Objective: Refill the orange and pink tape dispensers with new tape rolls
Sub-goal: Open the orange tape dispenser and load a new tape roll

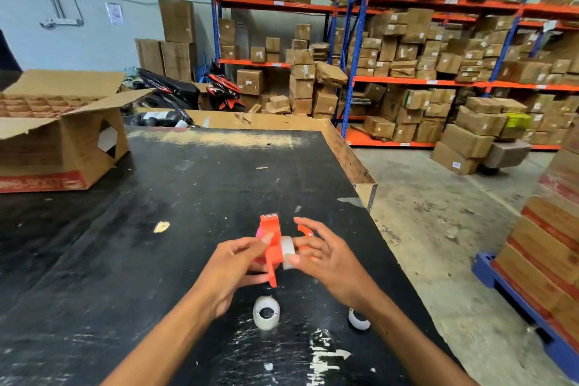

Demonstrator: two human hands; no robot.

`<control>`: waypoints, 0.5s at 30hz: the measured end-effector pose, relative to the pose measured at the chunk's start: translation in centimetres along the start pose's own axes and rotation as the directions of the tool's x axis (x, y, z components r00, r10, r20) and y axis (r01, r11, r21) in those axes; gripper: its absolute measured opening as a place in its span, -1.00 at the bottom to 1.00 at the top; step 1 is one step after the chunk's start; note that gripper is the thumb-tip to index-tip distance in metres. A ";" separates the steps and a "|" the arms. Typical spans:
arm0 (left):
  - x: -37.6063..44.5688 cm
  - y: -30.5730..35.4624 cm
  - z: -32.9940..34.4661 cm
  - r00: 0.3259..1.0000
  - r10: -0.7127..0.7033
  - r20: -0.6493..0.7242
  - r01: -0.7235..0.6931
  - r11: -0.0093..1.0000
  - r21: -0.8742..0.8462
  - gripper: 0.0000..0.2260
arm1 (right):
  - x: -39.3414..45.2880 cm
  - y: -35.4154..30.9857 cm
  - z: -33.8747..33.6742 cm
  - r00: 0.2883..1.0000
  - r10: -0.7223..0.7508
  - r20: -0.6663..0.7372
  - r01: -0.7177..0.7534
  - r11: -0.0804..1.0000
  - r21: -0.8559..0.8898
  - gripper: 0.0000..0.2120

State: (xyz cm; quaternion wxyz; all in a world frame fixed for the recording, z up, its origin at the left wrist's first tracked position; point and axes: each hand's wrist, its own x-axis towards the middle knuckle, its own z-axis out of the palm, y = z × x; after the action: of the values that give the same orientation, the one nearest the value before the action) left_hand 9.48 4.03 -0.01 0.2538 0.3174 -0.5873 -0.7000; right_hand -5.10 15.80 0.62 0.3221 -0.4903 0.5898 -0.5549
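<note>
Over the black table (175,197), both hands hold the orange tape dispenser (272,244). My left hand (233,263) grips its left side, where a bit of pink (260,232) shows behind the fingers. My right hand (326,255) pinches a clear tape roll (287,252) seated against the dispenser's right side. A second clear tape roll (266,313) lies on the table below the hands. A white roll (358,319) lies to its right, partly hidden under my right forearm.
An open cardboard box (62,147) with several dividers sits at the table's far left. A cardboard panel (354,160) lines the table's right edge. Racks of cartons (407,72) fill the back wall, and stacked boxes on a blue pallet (545,260) stand at right.
</note>
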 end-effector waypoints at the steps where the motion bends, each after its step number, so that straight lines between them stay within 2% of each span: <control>1: 0.0 0.0 0.0 1.000 -0.021 0.014 0.021 1.000 -0.015 -0.69 | 0.1 -0.2 0.1 1.000 -0.007 0.012 0.007 1.000 0.001 -0.44; 6: 0.3 -0.6 -0.1 0.991 -0.125 0.055 0.131 0.981 -0.140 -0.69 | 0.8 -0.3 0.7 0.998 0.013 0.057 -0.011 0.999 -0.043 -0.45; 8: 0.4 -0.7 -0.3 0.988 -0.145 0.055 0.152 0.971 -0.185 -0.70 | 1.7 -0.4 0.1 1.000 0.007 -0.007 -0.008 0.999 -0.044 -0.65; 9: 0.6 -0.7 -0.4 0.989 -0.144 0.045 0.150 0.970 -0.189 -0.72 | 2.4 -0.2 -0.3 0.996 0.007 -0.090 -0.012 0.998 -0.058 -0.79; 10: 0.7 -0.7 -0.5 0.990 -0.137 0.033 0.141 0.972 -0.190 -0.75 | 3.3 0.5 -0.9 0.983 0.018 -0.184 -0.041 0.992 -0.120 -0.87; 12: 0.9 -0.6 -0.6 0.992 -0.123 0.012 0.123 0.974 -0.191 -0.81 | 5.2 2.5 -2.2 0.951 0.040 -0.306 -0.155 0.919 -0.363 -0.80; 15: 1.2 -0.4 -0.8 0.994 -0.110 -0.009 0.106 0.978 -0.182 -0.83 | 7.0 5.4 -2.6 0.946 0.201 -0.254 -0.321 0.689 -0.650 -0.68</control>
State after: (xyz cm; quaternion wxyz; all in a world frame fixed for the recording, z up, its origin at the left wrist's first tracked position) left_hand 9.32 2.67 -0.67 0.2489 0.3310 -0.5006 -0.7602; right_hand -10.90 9.57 -3.00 0.1455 -0.4378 0.8401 -0.2853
